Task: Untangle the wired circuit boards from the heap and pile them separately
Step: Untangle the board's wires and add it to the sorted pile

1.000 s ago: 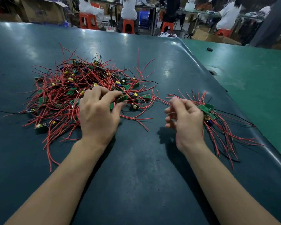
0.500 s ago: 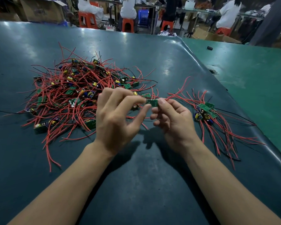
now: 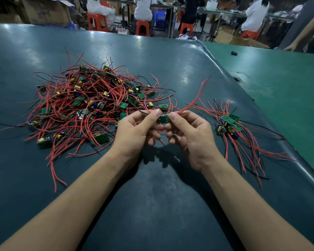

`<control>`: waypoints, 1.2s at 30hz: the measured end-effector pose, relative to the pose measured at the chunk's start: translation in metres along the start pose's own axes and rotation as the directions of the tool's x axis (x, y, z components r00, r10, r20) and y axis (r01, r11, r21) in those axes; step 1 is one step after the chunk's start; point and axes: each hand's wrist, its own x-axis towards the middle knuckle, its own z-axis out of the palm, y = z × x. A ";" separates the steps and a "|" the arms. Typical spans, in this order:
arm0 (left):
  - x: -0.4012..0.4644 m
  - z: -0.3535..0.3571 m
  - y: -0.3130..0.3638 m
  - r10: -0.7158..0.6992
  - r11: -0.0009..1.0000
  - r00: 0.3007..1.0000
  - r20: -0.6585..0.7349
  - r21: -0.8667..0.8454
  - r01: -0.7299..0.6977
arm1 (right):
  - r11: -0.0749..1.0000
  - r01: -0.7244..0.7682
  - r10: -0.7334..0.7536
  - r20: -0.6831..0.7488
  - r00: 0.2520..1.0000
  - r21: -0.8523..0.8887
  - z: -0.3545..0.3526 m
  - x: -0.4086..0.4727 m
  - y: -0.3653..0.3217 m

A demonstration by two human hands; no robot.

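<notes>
While the heap lies to the left and the sorted pile to the right, both hands, left and right, pinch one green board between thumb and fingertips above the table, seemingly freeing its red wires.

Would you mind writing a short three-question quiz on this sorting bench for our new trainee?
1. True or false: both hands pinch one green circuit board above the table.
2. On which side of the person does the small sorted pile lie? A) left B) right C) behind the big heap
3. Fill in: most wires on the boards are ___ in colour.

Key
1. True: the left hand and right hand each grip an end of it.
2. B
3. red
</notes>
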 end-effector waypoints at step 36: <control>0.004 -0.006 -0.006 0.125 0.983 0.992 -0.010 -0.132 -0.125 | 0.995 0.098 -0.094 -0.343 0.934 -0.007 -0.012 0.012 -0.004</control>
